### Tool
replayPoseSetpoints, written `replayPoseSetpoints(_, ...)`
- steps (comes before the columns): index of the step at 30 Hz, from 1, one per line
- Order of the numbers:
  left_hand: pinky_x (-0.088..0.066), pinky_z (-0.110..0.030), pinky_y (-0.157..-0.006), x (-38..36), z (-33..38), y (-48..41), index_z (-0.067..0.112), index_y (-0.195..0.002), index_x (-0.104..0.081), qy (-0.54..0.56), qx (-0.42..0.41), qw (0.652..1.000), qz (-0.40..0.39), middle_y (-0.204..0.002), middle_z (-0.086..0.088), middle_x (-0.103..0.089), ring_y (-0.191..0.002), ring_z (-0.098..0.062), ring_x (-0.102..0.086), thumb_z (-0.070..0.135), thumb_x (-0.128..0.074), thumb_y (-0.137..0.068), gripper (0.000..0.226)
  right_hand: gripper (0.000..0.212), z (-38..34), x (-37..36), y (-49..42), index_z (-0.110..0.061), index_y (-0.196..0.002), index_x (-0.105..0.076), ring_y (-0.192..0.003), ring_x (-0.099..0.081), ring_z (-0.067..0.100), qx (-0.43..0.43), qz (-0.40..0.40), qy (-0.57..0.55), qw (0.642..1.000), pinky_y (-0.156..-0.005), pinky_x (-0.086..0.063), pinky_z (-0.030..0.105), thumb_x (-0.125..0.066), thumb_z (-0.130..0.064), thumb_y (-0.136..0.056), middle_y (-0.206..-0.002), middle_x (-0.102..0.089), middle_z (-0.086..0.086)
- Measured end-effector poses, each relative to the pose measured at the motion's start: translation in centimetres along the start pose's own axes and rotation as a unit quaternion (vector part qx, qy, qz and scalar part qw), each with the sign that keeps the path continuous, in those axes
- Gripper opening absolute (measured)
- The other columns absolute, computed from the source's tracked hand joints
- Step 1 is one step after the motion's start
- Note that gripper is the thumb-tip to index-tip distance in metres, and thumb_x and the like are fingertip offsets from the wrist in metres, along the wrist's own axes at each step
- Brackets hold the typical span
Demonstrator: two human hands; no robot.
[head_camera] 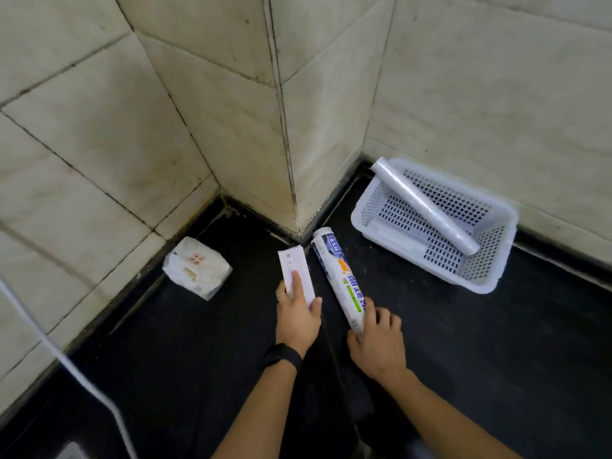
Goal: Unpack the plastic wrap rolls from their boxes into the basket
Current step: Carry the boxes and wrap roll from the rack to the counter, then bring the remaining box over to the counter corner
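Note:
A white perforated basket (390, 238) sits on the dark counter at the right, against the tiled wall. One bare plastic wrap roll (427, 207) leans across it, its upper end over the rim. A second roll (387, 231) lies low inside, partly hidden. My left hand (299, 314) is shut on a white flat box (291, 265), index finger stretched along its top. My right hand (377, 342) grips the near end of a printed wrap box (334, 270) lying on the counter, its far end at the wall corner.
A white wrapped packet (195, 268) lies on the counter to the left, near the wall. A protruding tiled wall corner (291, 180) stands just behind the boxes. A white cord (66, 362) crosses the lower left.

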State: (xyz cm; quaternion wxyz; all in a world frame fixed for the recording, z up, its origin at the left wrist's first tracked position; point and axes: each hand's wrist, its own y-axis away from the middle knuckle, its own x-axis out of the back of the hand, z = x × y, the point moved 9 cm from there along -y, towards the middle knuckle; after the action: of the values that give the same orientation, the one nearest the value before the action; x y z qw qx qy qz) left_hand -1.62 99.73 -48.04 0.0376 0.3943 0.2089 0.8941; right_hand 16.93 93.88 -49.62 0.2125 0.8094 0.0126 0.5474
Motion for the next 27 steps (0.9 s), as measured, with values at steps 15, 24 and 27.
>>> replayPoseSetpoints(15, -0.018, -0.047, -0.120, -1.8, 8.7, 9.1, 0.023, -0.153, -0.029, -0.271, -0.132, 0.953, -0.036, -0.159, -0.006, -0.032, -0.149, -0.029, -0.015, 0.046, -0.041, -0.097, 0.062, 0.061, 7.5, 9.6, 7.1, -0.022, -0.147, -0.046, -0.144, -0.032, 0.016, 0.065, 0.038, -0.152, 0.985, -0.116, -0.032, 0.032, -0.055, -0.052, -0.095, -0.144, -0.056, -0.003)
replayPoseSetpoints(24, -0.015, -0.048, -0.120, -16.2, 21.0, 27.6, 0.031, -0.149, -0.034, -0.317, -0.338, 0.884, -0.067, -0.157, 0.001, -0.036, -0.150, -0.023, -0.015, 0.053, -0.040, -0.093, 0.061, 0.037, 27.7, 17.2, 25.7, -0.029, -0.130, -0.066, -0.146, -0.034, 0.014, 0.022, 0.228, -0.113, 0.967, -0.113, -0.040, 0.040, -0.054, -0.044, -0.099, -0.137, -0.062, -0.012)
replayPoseSetpoints(27, -0.016, -0.047, -0.120, -22.3, 25.1, 33.7, 0.031, -0.149, -0.035, -0.324, -0.396, 0.855, -0.085, -0.156, 0.001, -0.036, -0.150, -0.022, -0.017, 0.054, -0.039, -0.093, 0.060, 0.036, 35.9, 18.9, 32.0, -0.027, -0.128, -0.068, -0.144, -0.038, 0.017, -0.039, 0.281, -0.098, 0.954, -0.112, -0.041, 0.041, -0.056, -0.042, -0.098, -0.135, -0.064, -0.009)
